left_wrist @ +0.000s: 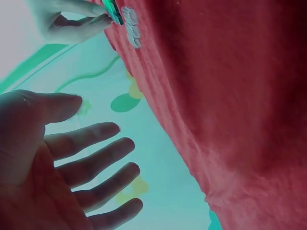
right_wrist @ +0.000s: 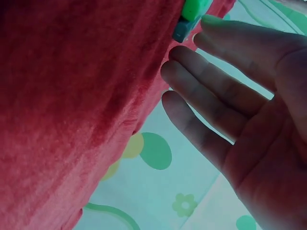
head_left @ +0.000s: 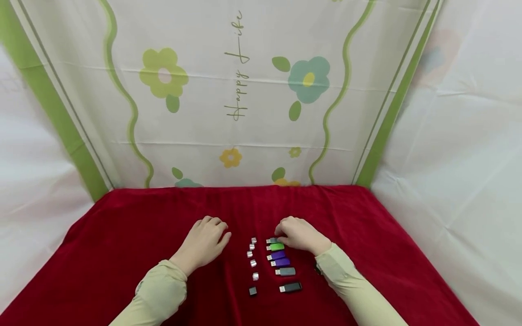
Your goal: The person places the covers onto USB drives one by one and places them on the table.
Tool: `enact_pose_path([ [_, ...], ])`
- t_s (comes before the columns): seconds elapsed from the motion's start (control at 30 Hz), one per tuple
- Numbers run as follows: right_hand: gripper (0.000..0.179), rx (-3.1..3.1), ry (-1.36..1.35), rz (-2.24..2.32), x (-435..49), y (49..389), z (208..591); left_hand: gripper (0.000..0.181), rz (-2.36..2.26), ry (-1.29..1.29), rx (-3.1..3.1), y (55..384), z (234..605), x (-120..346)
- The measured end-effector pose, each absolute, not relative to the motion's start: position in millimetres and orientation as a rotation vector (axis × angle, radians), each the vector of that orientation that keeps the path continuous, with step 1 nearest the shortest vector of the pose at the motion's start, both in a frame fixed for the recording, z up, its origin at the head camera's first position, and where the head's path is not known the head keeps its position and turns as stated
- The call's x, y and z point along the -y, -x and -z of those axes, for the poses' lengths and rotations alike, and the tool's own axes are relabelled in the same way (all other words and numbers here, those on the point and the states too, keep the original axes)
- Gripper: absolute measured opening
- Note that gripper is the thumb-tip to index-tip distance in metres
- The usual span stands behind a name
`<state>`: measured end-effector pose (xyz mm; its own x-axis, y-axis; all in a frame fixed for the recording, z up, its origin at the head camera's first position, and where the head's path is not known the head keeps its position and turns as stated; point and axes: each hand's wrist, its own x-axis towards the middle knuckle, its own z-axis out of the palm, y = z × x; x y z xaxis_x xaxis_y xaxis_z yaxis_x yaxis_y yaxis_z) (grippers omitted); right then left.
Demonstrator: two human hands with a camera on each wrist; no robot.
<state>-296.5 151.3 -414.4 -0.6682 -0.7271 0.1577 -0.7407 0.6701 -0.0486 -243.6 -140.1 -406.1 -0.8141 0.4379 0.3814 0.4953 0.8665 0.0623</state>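
My right hand (head_left: 302, 233) is at the far end of a column of USB sticks, its thumb and index finger pinching the end of a dark grey USB stick (head_left: 273, 241) that lies on the cloth. Nearer me follow a bright green stick (head_left: 276, 246), two purple sticks (head_left: 278, 255), a grey stick (head_left: 287, 271) and a black stick (head_left: 292, 287), their metal plugs facing left. A column of small silvery caps (head_left: 252, 246), ending in a black cap (head_left: 253, 291), lies left of them. Left of the caps, my left hand (head_left: 204, 242) holds nothing, its fingers spread in the left wrist view.
Dark red cloth (head_left: 134, 244) covers the table, with a few wrinkles. Behind it hangs a white curtain (head_left: 195, 122) printed with flowers and lettering. White sheets (head_left: 448, 172) close off both sides.
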Motion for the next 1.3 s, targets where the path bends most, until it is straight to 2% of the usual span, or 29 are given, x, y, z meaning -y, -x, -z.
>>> enact_pose_path([
  [0.13, 0.006, 2.793, -1.201, -0.208, -153, 297, 415, 0.014, 0.213, 0.708, 2.667, 242, 407, 144],
  [0.93, 0.013, 2.740, -1.347, -0.165, -151, 307, 424, 0.012, 0.214, 0.740, 2.697, 240, 401, 137],
  [1.13, 0.022, 2.723, -1.298, -0.218, -153, 309, 420, 0.013, 0.326, 0.814, 2.701, 250, 406, 129],
  [1.3, 0.023, 2.738, -1.232, -0.300, -156, 310, 414, 0.014, 0.357, 0.824, 2.704, 256, 408, 121],
])
